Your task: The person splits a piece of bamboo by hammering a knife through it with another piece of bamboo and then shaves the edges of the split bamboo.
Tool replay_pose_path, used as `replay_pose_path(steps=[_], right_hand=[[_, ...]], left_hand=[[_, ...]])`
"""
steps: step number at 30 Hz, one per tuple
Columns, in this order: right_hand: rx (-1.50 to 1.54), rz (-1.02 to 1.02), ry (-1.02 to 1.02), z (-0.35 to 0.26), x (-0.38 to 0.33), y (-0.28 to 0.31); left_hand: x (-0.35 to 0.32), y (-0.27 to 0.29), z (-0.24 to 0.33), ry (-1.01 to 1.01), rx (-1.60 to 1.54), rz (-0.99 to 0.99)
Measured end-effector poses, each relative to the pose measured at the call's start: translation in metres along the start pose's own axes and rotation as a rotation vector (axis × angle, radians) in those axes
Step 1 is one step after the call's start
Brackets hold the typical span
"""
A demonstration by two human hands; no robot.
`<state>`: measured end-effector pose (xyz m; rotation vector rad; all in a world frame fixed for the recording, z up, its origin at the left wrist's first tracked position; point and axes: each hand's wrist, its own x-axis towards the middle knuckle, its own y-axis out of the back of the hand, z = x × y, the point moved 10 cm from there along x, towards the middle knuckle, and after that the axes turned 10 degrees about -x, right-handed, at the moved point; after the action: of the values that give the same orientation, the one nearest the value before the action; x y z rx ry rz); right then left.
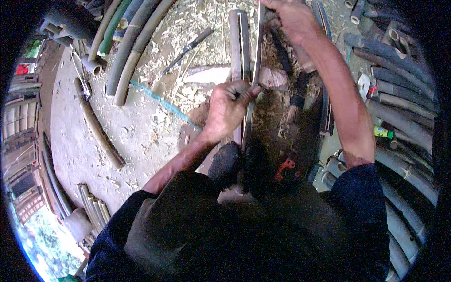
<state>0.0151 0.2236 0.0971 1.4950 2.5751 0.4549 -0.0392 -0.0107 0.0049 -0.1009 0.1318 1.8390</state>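
Observation:
A split bamboo piece point(236, 47) runs away from me across a light wooden block point(206, 75), with a long gap along its length. Beside it on the right stands a narrow bamboo strip point(258, 47). My left hand point(229, 109) is closed around the strip's lower part, its thumb lying across it, and rests against the split piece. At the top edge my right hand point(291, 16) is closed on the strip's far end; its fingertips are partly cut off by the frame. Below my left hand, the near end of the bamboo reaches down between my dark knees.
Bamboo poles point(136, 51) lie at the far left, and many more poles point(404, 89) are stacked along the right. Shavings cover the floor around a dark stick point(190, 49). An orange-red object with holes point(286, 168) lies near my legs. One bamboo length point(96, 124) lies left.

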Motion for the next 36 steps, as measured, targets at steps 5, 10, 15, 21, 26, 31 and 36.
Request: replay_pose_path(steps=[5, 10, 15, 21, 26, 31, 36], right_hand=[[0.011, -0.237, -0.081, 0.007, -0.037, -0.016], [-0.449, -0.695, -0.395, 0.12, -0.145, -0.055], [-0.206, -0.502, -0.276, 0.144, -0.165, -0.089], [-0.056, -0.276, -0.319, 0.119, -0.122, -0.088], [-0.231, -0.043, -0.036, 0.108, -0.123, -0.067], [-0.185, -0.149, -0.058, 0.096, -0.146, -0.055], [-0.269, -0.245, -0.16, 0.07, -0.152, -0.049]], left_hand=[[0.021, 0.006, -0.014, -0.053, 0.122, -0.065], [0.055, 0.009, -0.071, 0.008, 0.109, -0.065], [0.13, 0.033, -0.027, -0.089, 0.136, 0.004], [0.151, 0.03, 0.003, -0.199, 0.258, -0.016], [0.122, 0.017, -0.001, -0.132, 0.109, -0.014], [0.014, -0.007, -0.038, 0.098, -0.181, -0.054], [-0.022, -0.037, -0.05, 0.071, -0.211, -0.06]])
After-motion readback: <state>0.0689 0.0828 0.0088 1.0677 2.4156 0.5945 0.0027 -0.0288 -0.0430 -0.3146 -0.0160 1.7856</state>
